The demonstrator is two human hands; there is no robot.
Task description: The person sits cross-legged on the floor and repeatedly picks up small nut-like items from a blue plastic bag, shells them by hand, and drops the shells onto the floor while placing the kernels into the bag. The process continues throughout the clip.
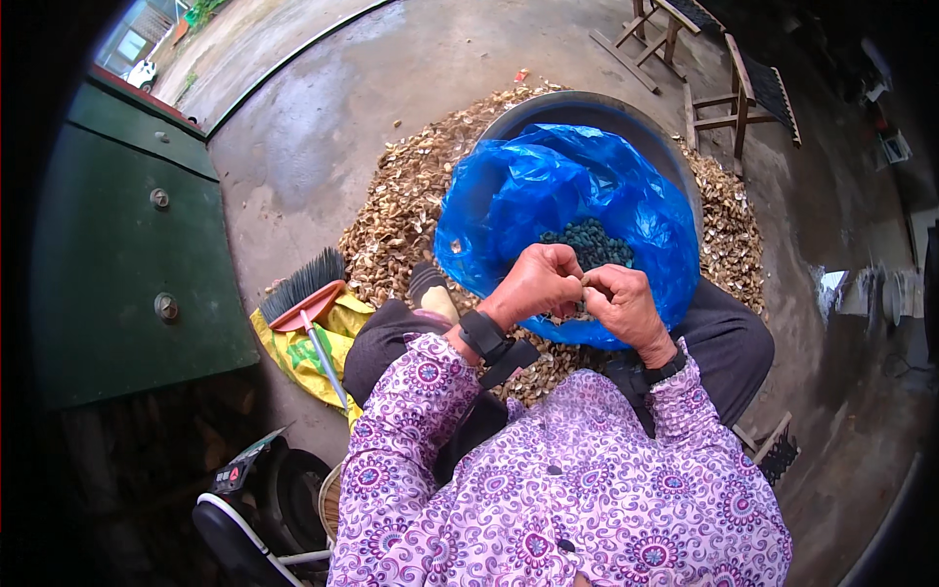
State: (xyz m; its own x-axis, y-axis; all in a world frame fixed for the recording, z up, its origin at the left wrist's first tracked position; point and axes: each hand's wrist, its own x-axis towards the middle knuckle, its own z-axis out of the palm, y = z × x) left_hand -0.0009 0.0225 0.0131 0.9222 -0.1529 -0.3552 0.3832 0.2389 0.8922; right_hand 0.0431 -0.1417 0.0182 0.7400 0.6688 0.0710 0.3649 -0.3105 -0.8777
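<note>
My left hand (540, 284) and my right hand (628, 305) meet with pinched fingertips over a blue plastic bag (489, 196). Whatever is between the fingers is too small and covered to make out. The bag lies spread open inside a wide grey metal basin (685, 161). Down in the bag is a heap of small rounded kernels (590, 241), tinted dark by the blue plastic. Light brown broken shells, which look like peanut shells (396, 205), lie thickly around the basin and between my legs.
Left of my legs, a broom (308, 293) rests on a yellow sack (279, 342). A green cabinet (127, 254) stands at the far left. Wooden folding stools (738, 98) are at the back right. A black device with a white frame (264, 499) sits at lower left.
</note>
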